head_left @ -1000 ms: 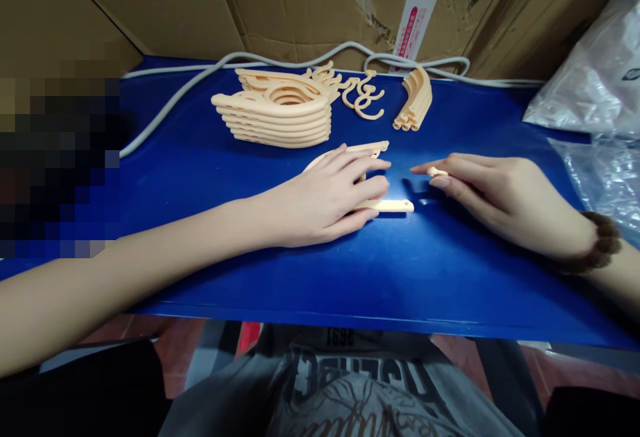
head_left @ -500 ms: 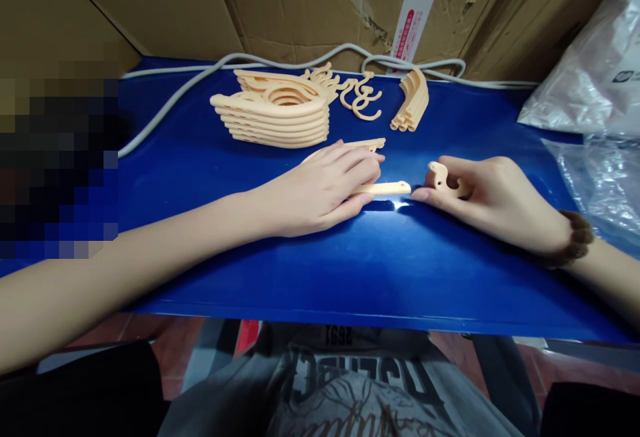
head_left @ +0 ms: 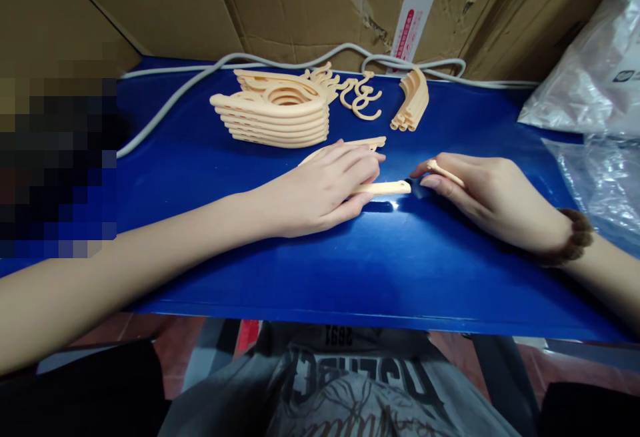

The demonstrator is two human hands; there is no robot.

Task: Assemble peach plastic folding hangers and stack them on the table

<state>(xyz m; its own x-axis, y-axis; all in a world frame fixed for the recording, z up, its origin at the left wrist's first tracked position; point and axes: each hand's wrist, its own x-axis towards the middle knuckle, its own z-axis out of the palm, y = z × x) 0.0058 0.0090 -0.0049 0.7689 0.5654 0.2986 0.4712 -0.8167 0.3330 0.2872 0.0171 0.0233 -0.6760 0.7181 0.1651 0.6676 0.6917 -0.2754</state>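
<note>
**Hook turned flat at the end of the hanger arm**

A blue table runs across the view, walled at the back by cardboard boxes, with clear plastic bags at the right.

Nearest, the left hand lies palm down on a peach hanger piece, fingers loosely curled over it and pressing it to the table; only its thin arm pokes out to the right, and a second part shows just behind the fingertips. The right hand pinches a small peach hook between thumb and forefinger, the other fingers folded under.

Half a second ago that hook stood upright in the right hand, its curve plain to see; now it is tipped over and seen edge-on as a thin strip, its tip pointing left. The left hand has not moved. The hook's tip sits just beside the free end of the hanger arm, slightly above it, and I cannot tell whether they touch. That reads as the hook being lined up with the arm's end.

Farther back lie a stack of hangers, loose hooks, a bundle of curved pieces and a grey cable.
</note>
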